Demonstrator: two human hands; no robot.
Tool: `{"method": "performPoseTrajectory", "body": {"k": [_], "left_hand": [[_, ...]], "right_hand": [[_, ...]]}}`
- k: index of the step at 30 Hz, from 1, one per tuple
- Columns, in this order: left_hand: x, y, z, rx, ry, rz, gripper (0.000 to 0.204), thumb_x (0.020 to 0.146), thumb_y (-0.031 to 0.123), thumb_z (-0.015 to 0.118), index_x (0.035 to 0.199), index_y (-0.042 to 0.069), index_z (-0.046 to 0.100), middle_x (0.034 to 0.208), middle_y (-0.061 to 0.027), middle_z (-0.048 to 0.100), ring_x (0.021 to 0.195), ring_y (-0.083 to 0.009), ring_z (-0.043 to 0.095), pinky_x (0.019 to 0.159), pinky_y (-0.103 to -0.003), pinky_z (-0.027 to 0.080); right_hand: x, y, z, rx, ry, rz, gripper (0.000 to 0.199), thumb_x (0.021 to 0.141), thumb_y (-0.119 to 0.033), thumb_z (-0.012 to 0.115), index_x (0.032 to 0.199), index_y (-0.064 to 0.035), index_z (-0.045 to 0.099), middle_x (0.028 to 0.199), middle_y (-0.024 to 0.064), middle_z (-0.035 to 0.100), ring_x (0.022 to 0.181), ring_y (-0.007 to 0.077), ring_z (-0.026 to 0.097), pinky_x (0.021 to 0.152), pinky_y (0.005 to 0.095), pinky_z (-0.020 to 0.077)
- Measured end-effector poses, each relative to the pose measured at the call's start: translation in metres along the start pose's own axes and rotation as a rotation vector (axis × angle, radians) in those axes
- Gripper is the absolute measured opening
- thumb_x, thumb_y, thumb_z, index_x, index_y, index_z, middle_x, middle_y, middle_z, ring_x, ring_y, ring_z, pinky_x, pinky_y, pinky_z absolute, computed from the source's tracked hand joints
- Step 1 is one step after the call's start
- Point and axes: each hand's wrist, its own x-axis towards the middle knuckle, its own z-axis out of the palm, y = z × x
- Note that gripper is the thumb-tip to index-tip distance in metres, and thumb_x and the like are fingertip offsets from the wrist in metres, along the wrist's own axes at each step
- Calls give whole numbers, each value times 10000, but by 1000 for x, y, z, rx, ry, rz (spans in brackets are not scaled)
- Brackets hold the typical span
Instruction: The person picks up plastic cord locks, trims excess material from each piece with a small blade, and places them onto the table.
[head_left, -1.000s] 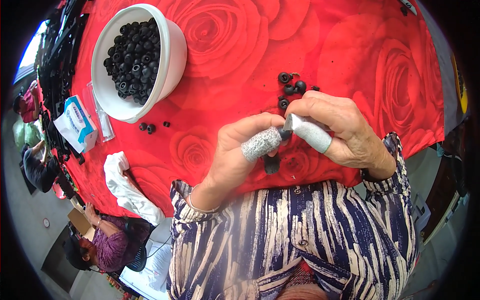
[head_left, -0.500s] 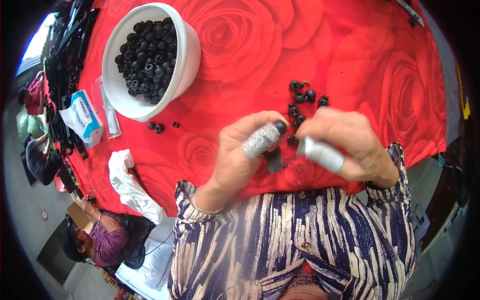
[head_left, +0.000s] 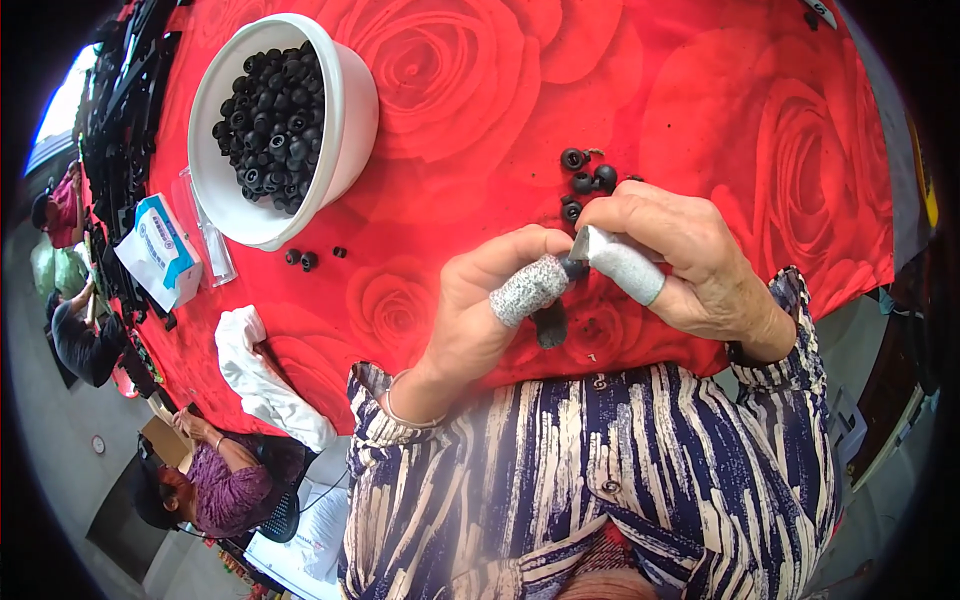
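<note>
My left hand [head_left: 478, 312] and my right hand [head_left: 695, 262] meet above the near edge of the red rose-print tablecloth [head_left: 480, 120]. Both wear grey finger cots. Together they pinch one small black rubber ring [head_left: 573, 268] between their fingertips. A dark cot [head_left: 550, 325] covers another finger of my left hand just below. A small heap of black rubber rings [head_left: 585, 185] lies on the cloth right behind my right hand. A white bowl [head_left: 340, 135] heaped with the same black rings stands at the far left.
Three loose black rings [head_left: 308, 259] lie near the bowl. A small blue-and-white box [head_left: 158, 250], a clear plastic sleeve [head_left: 205, 240] and a crumpled white cloth [head_left: 262, 380] sit at the table's left edge. Other people [head_left: 215, 480] sit below left.
My right hand has come back from the small heap to my left hand, and both now pinch one black ring. The view has shifted slightly.
</note>
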Motion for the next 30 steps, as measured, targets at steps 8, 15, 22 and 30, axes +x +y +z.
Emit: {"method": "performPoseTrajectory", "body": {"k": [8,15,22,30], "left_hand": [[2,-2,-5,-95,-97,-52,267,898,24,566,1157,-37,578,1038,-63,617,904,-92,575,791,-214,459],[1,-4,-2,-185,18,-40,243,892,48,580,1119,-41,596,957,-47,619,799,-83,548,709,-218,444],[3,1,6,-331,85,-170,221,880,107,613,1063,-19,609,849,-35,602,697,-70,497,628,-187,412],[2,-7,11,-408,87,-232,240,879,102,614,1092,-9,609,897,-48,632,732,-82,566,671,-197,475]], "right_hand": [[-1,-1,0,21,9,37,238,743,-14,612,977,5,580,728,114,523,635,267,535,551,366,423],[2,1,1,26,-75,-72,187,771,-53,630,943,4,583,710,106,519,606,256,541,522,361,440],[4,-12,-12,90,-75,0,330,701,-55,717,1000,12,595,765,99,567,640,203,579,536,290,461],[2,-1,13,-274,152,-298,465,567,-30,720,1016,8,607,714,48,550,570,180,548,478,304,424]]}}
